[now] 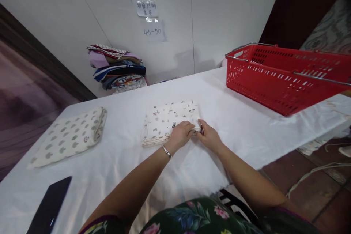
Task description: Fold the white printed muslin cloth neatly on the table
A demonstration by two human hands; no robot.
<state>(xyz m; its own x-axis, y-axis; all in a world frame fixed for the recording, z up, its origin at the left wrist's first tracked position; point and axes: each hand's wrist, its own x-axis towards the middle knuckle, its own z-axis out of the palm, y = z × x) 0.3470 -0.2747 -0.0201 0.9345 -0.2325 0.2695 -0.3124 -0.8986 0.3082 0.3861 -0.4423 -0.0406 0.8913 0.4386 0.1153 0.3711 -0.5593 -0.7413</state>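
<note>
A white cloth [161, 120] with small dark and grey printed figures lies folded into a rectangle in the middle of the table, its layered edges facing me. At its near right corner my left hand [182, 133], with a silver bracelet at the wrist, rests on top with fingers curled over the edge. My right hand [208, 136] pinches the same corner from the right side, thumb and fingers closed on the fabric. The two hands nearly touch, and part of the corner is hidden between them.
Left of me lies another folded cloth [72, 135] with grey printed shapes, and nearer a dark phone-like slab [51, 204]. A red basket [263, 84] with metal handles stands at the right. Piled fabrics [117, 67] sit beyond the white-covered table's [123, 175] far edge.
</note>
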